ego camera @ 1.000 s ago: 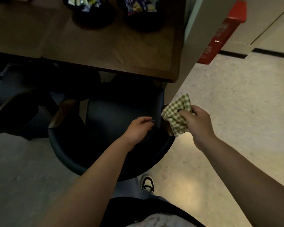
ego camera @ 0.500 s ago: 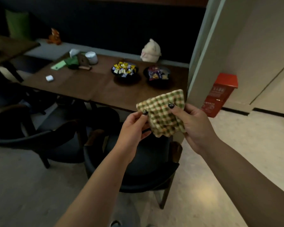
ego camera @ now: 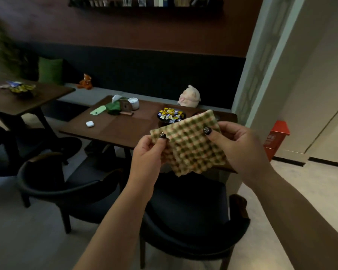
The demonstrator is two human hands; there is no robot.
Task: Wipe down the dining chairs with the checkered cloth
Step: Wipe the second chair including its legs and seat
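Two dark dining chairs: near chair [ego camera: 191, 221] at 6 o'clock, directly below the hands, second chair [ego camera: 66, 184] at 8 o'clock, both tucked to wooden table [ego camera: 113, 131]. Centre frame, raised above the near chair: checkered cloth [ego camera: 191, 145], spread flat, pinched at 9 o'clock corner by left hand [ego camera: 146, 152], at 3 o'clock edge by right hand [ego camera: 240, 145]. Judged light, limp, non-slip; best bunched in one palm for wiping.

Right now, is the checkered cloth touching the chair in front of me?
Apart. The head view shows the checkered cloth held up by the left hand and right hand, its lower edge hanging clear above the chair.
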